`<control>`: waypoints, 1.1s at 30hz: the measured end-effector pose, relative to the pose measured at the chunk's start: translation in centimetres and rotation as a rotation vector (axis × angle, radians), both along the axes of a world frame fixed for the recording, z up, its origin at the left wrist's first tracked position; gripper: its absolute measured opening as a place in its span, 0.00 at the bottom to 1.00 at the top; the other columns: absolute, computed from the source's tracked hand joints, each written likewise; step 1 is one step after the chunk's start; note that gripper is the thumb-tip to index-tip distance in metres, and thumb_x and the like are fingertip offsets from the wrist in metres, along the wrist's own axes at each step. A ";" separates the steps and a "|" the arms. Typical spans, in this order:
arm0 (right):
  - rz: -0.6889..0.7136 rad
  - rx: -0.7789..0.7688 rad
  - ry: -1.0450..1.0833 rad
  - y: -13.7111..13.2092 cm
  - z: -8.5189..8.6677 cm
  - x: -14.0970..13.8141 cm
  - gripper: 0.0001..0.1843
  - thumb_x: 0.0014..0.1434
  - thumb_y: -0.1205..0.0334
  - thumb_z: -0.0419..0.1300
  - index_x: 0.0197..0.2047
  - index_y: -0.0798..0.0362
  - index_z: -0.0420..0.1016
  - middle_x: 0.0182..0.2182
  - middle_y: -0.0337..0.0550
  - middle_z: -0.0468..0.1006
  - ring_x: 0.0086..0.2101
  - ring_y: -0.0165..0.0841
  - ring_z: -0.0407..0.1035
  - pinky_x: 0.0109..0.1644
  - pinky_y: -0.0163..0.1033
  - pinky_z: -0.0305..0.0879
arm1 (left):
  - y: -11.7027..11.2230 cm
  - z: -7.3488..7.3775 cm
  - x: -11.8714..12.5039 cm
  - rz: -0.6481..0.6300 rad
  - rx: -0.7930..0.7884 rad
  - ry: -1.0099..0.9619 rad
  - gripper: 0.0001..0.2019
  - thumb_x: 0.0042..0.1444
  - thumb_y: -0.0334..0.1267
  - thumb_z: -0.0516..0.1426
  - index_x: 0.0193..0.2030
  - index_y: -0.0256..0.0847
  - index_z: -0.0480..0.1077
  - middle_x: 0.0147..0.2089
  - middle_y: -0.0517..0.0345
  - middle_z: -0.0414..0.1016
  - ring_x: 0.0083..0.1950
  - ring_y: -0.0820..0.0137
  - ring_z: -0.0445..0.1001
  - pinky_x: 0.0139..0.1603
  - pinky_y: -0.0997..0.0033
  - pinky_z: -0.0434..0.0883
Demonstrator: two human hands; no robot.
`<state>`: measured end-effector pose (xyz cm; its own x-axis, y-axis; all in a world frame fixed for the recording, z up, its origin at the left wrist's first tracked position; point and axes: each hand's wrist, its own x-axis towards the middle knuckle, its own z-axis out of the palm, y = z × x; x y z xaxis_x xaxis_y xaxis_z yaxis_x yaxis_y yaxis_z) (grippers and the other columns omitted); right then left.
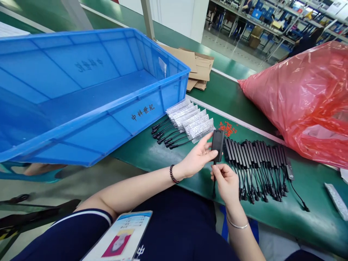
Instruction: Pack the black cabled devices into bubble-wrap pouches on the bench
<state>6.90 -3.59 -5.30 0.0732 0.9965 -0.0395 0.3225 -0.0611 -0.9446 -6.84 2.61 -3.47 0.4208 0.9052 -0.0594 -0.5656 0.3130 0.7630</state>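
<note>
A flat black rectangular device [218,139] stands upright between the thumb and fingers of my left hand [198,156]. Just below it, my right hand [226,181] pinches the black cable [214,190] that hangs from its lower end. To the right lies a tight row of similar black devices [251,154], their cables trailing toward the table's near edge. On the left, several bubble-wrapped pieces [190,119] rest side by side with black cables sticking out. Small orange-red rings [227,128] are scattered behind the held device.
A large blue crate [127,112] occupies the left of the green table [168,165]. Flattened cardboard [201,69] lies behind it. A red plastic bag [299,94] bulges at the right, with a bubble-wrap strip [336,201] near the right edge.
</note>
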 end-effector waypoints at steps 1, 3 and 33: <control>0.006 0.064 -0.133 -0.3 0.4 0.0 0.13 0.59 0.53 0.59 0.31 0.54 0.73 0.23 0.39 0.73 0.23 0.28 0.67 0.28 0.34 0.66 | -0.2 0.2 0.0 0.014 -0.004 -0.008 0.36 0.53 0.35 0.63 0.67 0.50 0.53 0.58 0.48 0.67 0.47 0.67 0.74 0.46 0.69 0.71; 0.052 0.195 -0.353 -0.7 1.6 0.0 0.10 0.58 0.56 0.60 0.29 0.53 0.73 0.23 0.39 0.75 0.24 0.28 0.68 0.31 0.34 0.66 | -0.4 0.6 -0.3 -0.024 -0.035 -0.038 0.37 0.54 0.34 0.61 0.68 0.53 0.50 0.62 0.48 0.63 0.46 0.67 0.74 0.44 0.68 0.72; 0.132 0.331 -0.222 3.6 6.1 0.2 0.02 0.53 0.67 0.64 0.30 0.52 0.77 0.35 0.43 0.72 0.35 0.32 0.72 0.38 0.40 0.75 | -3.1 -0.4 -4.3 -0.267 0.101 0.041 0.28 0.64 0.44 0.51 0.68 0.34 0.53 0.37 0.48 0.72 0.32 0.73 0.68 0.32 0.73 0.64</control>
<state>7.14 0.00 0.78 -0.0849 0.9543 0.2866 0.5049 0.2891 -0.8133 -11.13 -0.51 -3.82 0.6441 0.7650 0.0034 -0.4413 0.3679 0.8185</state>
